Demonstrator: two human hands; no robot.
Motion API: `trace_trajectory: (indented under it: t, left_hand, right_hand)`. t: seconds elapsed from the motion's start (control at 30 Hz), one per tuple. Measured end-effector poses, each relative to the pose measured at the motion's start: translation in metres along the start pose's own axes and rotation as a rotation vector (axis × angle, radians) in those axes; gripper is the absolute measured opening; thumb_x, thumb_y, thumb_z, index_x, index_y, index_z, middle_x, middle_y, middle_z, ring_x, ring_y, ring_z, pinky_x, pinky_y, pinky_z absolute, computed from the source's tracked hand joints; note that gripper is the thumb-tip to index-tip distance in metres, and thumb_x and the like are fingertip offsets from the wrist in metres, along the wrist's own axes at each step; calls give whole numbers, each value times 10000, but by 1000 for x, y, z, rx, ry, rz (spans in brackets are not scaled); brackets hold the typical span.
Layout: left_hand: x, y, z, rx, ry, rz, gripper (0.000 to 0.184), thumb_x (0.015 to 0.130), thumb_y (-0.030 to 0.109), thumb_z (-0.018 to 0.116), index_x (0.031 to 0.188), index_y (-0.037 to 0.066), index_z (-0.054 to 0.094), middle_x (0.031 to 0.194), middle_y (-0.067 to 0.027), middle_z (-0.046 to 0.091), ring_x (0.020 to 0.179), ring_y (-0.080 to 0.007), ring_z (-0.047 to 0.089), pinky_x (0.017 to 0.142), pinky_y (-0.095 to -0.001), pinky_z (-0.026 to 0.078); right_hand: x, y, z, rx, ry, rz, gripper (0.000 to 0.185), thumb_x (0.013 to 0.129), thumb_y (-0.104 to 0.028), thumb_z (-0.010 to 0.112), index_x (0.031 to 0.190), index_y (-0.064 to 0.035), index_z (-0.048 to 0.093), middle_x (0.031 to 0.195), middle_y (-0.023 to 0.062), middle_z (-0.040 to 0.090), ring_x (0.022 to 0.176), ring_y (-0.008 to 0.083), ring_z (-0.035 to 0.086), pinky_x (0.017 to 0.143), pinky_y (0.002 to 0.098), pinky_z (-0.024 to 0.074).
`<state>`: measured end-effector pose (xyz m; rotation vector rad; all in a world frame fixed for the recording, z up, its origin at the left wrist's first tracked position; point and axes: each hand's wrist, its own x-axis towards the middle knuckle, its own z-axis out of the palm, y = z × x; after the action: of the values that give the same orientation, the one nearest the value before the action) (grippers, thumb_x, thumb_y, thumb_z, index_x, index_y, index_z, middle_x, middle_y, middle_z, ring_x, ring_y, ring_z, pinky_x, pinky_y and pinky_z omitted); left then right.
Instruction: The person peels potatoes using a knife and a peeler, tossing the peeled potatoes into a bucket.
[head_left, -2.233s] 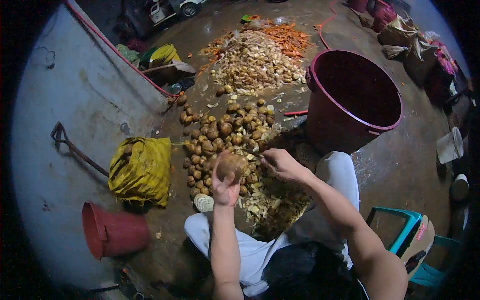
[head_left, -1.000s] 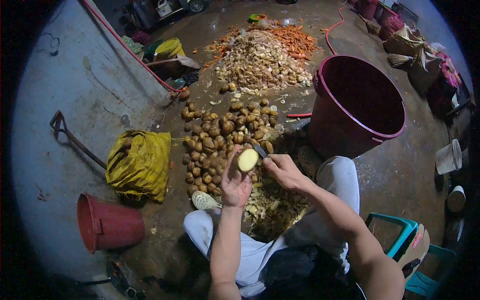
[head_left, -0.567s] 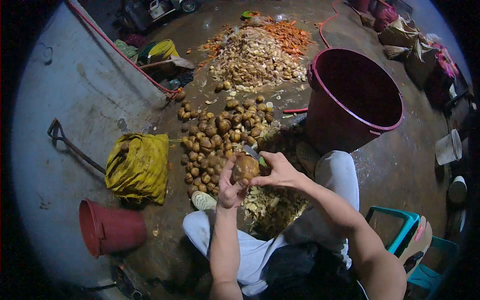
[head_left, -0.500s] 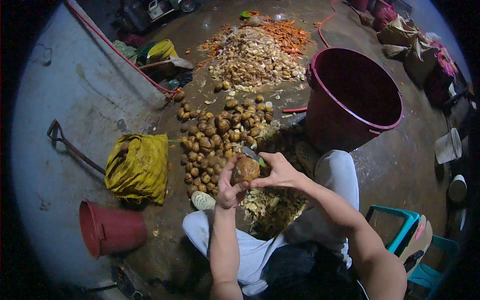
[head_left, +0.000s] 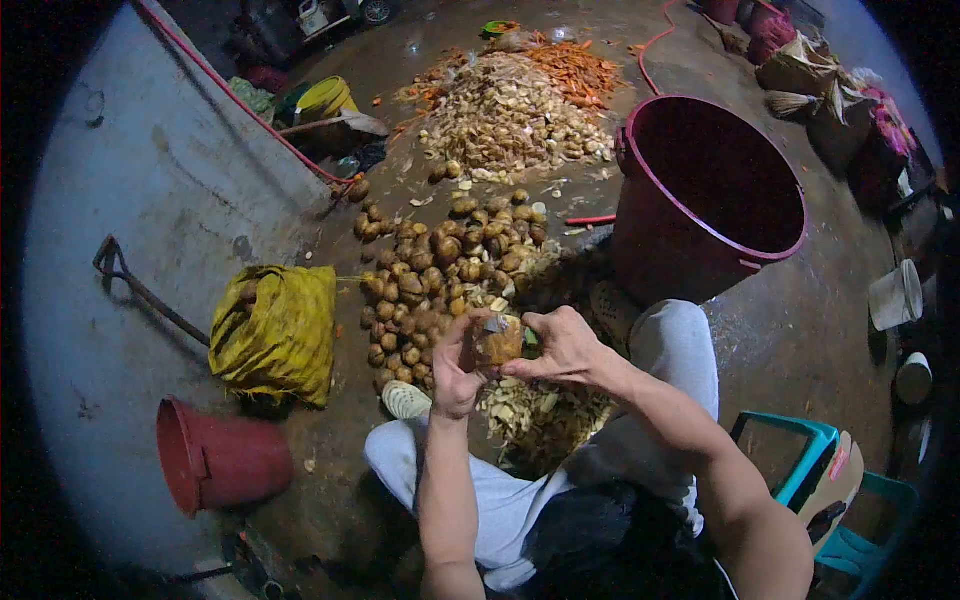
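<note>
In the head view, my left hand (head_left: pixel 458 372) is closed round a round brown root vegetable (head_left: pixel 497 346), cupping it from the left. My right hand (head_left: pixel 562 345) grips a small knife (head_left: pixel 496 323); its grey blade lies against the top of the vegetable, and a bit of green shows by the fingers. The right thumb rests near the vegetable's lower side. Beyond my hands spreads a pile of similar brown vegetables (head_left: pixel 425 270). Below them, between my legs, lies a heap of pale peelings (head_left: pixel 545 412).
A large dark red tub (head_left: pixel 655 235) stands at right. Farther off is a heap of pale pieces (head_left: pixel 510 115) beside orange scraps (head_left: pixel 580 70). To the left are a yellow sack (head_left: pixel 275 340), a red bucket (head_left: pixel 225 460) and a long-handled tool (head_left: pixel 150 290). A teal stool (head_left: pixel 815 440) stands lower right.
The knife blade has moved from the vegetable's far edge down over its top, toward me. The vegetable appears turned slightly, showing a paler face. My hands have barely shifted.
</note>
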<state>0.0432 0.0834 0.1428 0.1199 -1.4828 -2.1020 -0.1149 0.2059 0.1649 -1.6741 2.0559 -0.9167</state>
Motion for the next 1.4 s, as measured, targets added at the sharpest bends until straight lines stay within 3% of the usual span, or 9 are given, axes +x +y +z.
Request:
trace_trajectory:
  t: [0.17, 0.43, 0.67, 0.87, 0.97, 1.07, 1.2, 1.27, 1.4]
  left_hand:
    - [-1, -7, 0, -38, 119, 32, 652, 716, 13, 770, 1299, 5, 477, 1168, -78, 610, 1054, -185, 603, 923, -314, 480]
    - [-2, -2, -1, -175, 12, -55, 753, 658, 52, 816, 1320, -1, 461, 1231, -101, 581, 1128, -222, 573, 998, -350, 438]
    - [-5, -7, -7, -249, -25, -107, 820, 625, 93, 842, 1335, -19, 446, 1252, -101, 576, 1136, -209, 577, 997, -343, 443]
    - [-6, -10, 10, -273, 93, -75, 860, 598, 207, 865, 1316, -27, 454, 1216, -112, 596, 1077, -213, 611, 954, -344, 487]
    - [-5, -15, 12, -320, 70, -29, 828, 611, 203, 844, 1310, -12, 457, 1202, -113, 598, 1065, -216, 616, 949, -349, 491]
    - [-3, -16, 16, -233, 191, 57, 718, 665, 116, 754, 1309, 9, 454, 1191, -101, 591, 1065, -228, 609, 952, -352, 490]
    - [-3, -16, 15, -344, 186, 96, 730, 703, 32, 779, 1340, 10, 425, 1247, -107, 570, 1134, -226, 570, 991, -359, 452]
    - [-4, -14, 11, -387, 169, 15, 723, 710, 65, 792, 1334, 17, 430, 1228, -109, 574, 1123, -228, 571, 974, -356, 461]
    - [-2, -7, 19, -379, 141, 18, 725, 715, 120, 810, 1328, 20, 437, 1192, -113, 580, 1072, -226, 586, 939, -358, 477]
  right_hand:
    - [-3, -7, 8, -117, 160, -124, 536, 848, -569, 585, 762, -40, 598, 575, 186, 566, 501, 366, 581, 497, 456, 475]
    - [3, 10, 7, 291, 95, -30, 779, 598, -648, 772, 925, 43, 624, 606, 203, 580, 567, 354, 612, 561, 414, 478]
    - [1, 2, 1, 308, 47, -39, 786, 561, -651, 792, 860, 56, 623, 639, 224, 597, 586, 358, 617, 598, 412, 493]
    - [1, 8, 6, 151, 112, -86, 759, 563, -691, 764, 737, 25, 581, 535, 200, 531, 506, 357, 587, 511, 404, 470]
    - [-2, 7, 8, 218, 139, -116, 721, 615, -697, 732, 680, -5, 544, 490, 168, 498, 473, 353, 572, 470, 408, 456]
    - [-3, 3, 10, -107, 239, -195, 592, 765, -623, 659, 682, -50, 535, 500, 133, 504, 479, 327, 584, 460, 417, 462]
    - [-4, -5, 8, -134, 217, -176, 538, 801, -571, 649, 769, -38, 586, 545, 145, 545, 501, 346, 593, 483, 415, 471]
    - [-2, -3, 8, 257, 129, -13, 618, 761, -597, 677, 861, 9, 613, 580, 177, 574, 527, 357, 610, 521, 408, 488]
    - [4, -6, -4, 228, 96, 14, 841, 604, -682, 752, 885, 94, 591, 578, 225, 566, 552, 353, 627, 556, 393, 500]
